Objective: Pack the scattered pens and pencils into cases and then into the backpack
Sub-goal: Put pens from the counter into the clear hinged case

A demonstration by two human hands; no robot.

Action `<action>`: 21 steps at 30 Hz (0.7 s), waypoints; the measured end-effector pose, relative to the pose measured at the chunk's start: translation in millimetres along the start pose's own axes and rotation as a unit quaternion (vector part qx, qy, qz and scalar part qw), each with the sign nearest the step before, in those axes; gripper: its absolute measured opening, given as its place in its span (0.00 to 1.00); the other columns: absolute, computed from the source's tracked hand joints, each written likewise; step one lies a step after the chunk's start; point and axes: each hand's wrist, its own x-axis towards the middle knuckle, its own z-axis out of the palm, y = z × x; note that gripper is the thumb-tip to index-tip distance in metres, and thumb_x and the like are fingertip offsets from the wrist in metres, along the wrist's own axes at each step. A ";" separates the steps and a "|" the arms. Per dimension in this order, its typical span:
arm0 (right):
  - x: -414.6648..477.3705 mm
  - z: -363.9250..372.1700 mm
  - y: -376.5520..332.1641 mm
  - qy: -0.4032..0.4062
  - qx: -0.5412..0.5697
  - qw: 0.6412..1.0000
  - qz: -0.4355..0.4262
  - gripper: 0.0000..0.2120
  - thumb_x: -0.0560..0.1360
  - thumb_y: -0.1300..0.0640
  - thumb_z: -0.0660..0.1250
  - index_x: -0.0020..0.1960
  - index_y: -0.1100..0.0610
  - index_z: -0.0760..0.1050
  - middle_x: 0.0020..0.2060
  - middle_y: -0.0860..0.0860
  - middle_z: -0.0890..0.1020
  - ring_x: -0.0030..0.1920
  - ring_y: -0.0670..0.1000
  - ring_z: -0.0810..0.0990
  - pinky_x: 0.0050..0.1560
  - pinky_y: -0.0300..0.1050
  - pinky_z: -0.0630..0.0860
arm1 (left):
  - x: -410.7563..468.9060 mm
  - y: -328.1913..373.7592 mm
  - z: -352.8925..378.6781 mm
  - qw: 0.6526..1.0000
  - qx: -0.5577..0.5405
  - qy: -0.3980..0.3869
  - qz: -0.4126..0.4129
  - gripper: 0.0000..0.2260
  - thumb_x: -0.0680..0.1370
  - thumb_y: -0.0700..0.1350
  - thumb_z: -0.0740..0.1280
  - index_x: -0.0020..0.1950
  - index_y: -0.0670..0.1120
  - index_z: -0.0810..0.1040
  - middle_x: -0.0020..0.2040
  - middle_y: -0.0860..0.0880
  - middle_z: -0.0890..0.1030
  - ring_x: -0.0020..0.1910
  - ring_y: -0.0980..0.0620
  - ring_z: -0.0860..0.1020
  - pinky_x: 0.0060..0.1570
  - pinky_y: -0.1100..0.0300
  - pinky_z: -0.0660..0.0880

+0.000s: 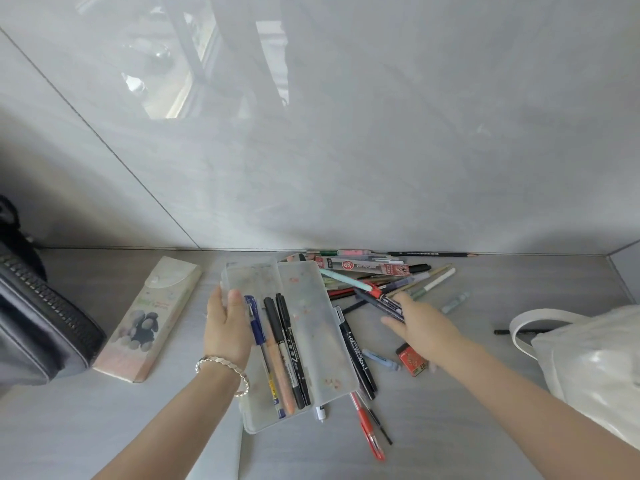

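The left hand (227, 327) grips the open case (311, 306) by its left rim, thumb inside, steadying it so pens can drop in; four pens (281, 348) already lie there. The right hand (422, 327) reaches into the pile (377, 275) beside the lid, fingers on a dark pen. Blur hides whether they pinch it. A closed case (149, 320) and a dark zipped bag (41, 317) wait at left.

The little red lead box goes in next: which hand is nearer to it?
Right. The right hand reaches into the pens just beyond the red lead box, which lies by its wrist. The left hand grips the far edge of the translucent pencil case.
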 end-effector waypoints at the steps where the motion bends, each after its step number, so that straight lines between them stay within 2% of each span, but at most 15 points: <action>1: -7.2 -6.1 1.8 0.011 0.031 0.999 0.004 0.10 0.77 0.46 0.59 0.52 0.51 0.66 0.33 0.48 0.75 0.27 0.45 0.74 0.25 0.39 0.68 | -1.6 0.3 1.0 1.000 -0.006 0.000 -0.010 0.22 0.81 0.50 0.52 0.74 0.46 0.59 0.62 0.49 0.73 0.57 0.52 0.70 0.54 0.61 0.62; 3: -22.2 -18.2 2.5 0.041 0.082 0.996 0.012 0.08 0.77 0.44 0.59 0.47 0.48 0.67 0.30 0.47 0.74 0.25 0.46 0.75 0.23 0.37 0.67 | -6.3 1.0 3.3 0.999 -0.015 -0.002 -0.034 0.23 0.80 0.51 0.53 0.75 0.48 0.57 0.70 0.48 0.67 0.66 0.49 0.67 0.59 0.59 0.61; 6: -44.4 -35.8 -6.5 0.070 0.186 0.980 0.014 0.11 0.76 0.46 0.60 0.36 0.44 0.67 0.25 0.47 0.72 0.24 0.50 0.75 0.22 0.36 0.67 | -15.0 1.8 10.3 0.997 -0.038 -0.012 -0.061 0.22 0.80 0.51 0.54 0.74 0.49 0.59 0.70 0.46 0.69 0.66 0.46 0.68 0.61 0.55 0.64; 8: -59.0 -46.9 -19.3 0.080 0.258 0.963 -0.001 0.12 0.76 0.49 0.61 0.34 0.43 0.70 0.20 0.46 0.71 0.22 0.47 0.73 0.26 0.41 0.69 | -23.2 2.5 15.4 0.995 -0.055 -0.028 -0.081 0.22 0.79 0.52 0.55 0.74 0.51 0.59 0.69 0.46 0.70 0.66 0.44 0.69 0.65 0.54 0.65; 9: -66.9 -52.2 -27.9 0.074 0.290 0.954 -0.015 0.10 0.76 0.52 0.62 0.36 0.45 0.73 0.19 0.45 0.71 0.21 0.46 0.72 0.28 0.43 0.69 | -27.9 3.1 16.8 0.993 -0.069 -0.038 -0.088 0.23 0.79 0.53 0.55 0.74 0.51 0.59 0.69 0.46 0.69 0.66 0.44 0.69 0.67 0.51 0.64; 11: -82.0 -60.6 -46.6 0.038 0.391 0.919 -0.044 0.11 0.76 0.59 0.61 0.43 0.44 0.75 0.20 0.45 0.72 0.19 0.43 0.68 0.25 0.40 0.69 | -36.0 5.7 20.2 0.990 -0.087 -0.059 -0.091 0.23 0.79 0.53 0.56 0.74 0.51 0.58 0.71 0.47 0.67 0.69 0.45 0.66 0.68 0.52 0.63; 13: -96.5 -64.0 -63.4 -0.009 0.492 0.868 -0.062 0.20 0.75 0.65 0.61 0.48 0.38 0.76 0.23 0.46 0.74 0.20 0.44 0.68 0.21 0.36 0.66 | -43.0 9.0 21.0 0.990 -0.095 -0.072 -0.080 0.23 0.80 0.52 0.56 0.74 0.51 0.57 0.72 0.48 0.66 0.70 0.48 0.65 0.63 0.56 0.62; 15: -107.3 -61.5 -75.7 -0.064 0.560 0.825 -0.054 0.21 0.70 0.66 0.64 0.44 0.38 0.78 0.23 0.47 0.74 0.20 0.45 0.67 0.20 0.34 0.63 | -47.7 11.9 21.4 0.989 -0.104 -0.078 -0.071 0.23 0.80 0.52 0.56 0.74 0.51 0.57 0.71 0.49 0.66 0.69 0.49 0.64 0.59 0.58 0.61; 18: -113.5 -50.3 -82.5 -0.148 0.637 0.756 -0.029 0.14 0.63 0.63 0.62 0.38 0.46 0.79 0.23 0.49 0.73 0.21 0.45 0.66 0.20 0.33 0.61 | -52.4 13.4 20.3 0.988 -0.116 -0.081 -0.067 0.23 0.80 0.52 0.56 0.74 0.51 0.57 0.71 0.49 0.66 0.68 0.51 0.65 0.57 0.59 0.62; 20: -112.8 -41.0 -80.4 -0.162 0.659 0.735 -0.021 0.14 0.67 0.65 0.60 0.36 0.49 0.79 0.24 0.50 0.74 0.22 0.45 0.68 0.19 0.33 0.61 | -55.3 14.5 18.8 0.988 -0.112 -0.081 -0.062 0.23 0.80 0.51 0.56 0.74 0.50 0.57 0.71 0.49 0.66 0.67 0.51 0.65 0.56 0.60 0.60; 21: -111.8 -37.3 -78.1 -0.166 0.666 0.727 -0.013 0.17 0.70 0.67 0.57 0.36 0.51 0.80 0.25 0.51 0.75 0.23 0.46 0.70 0.19 0.33 0.61 | -56.3 14.9 18.3 0.989 -0.109 -0.080 -0.059 0.23 0.80 0.51 0.56 0.74 0.50 0.57 0.71 0.49 0.66 0.67 0.52 0.65 0.55 0.61 0.60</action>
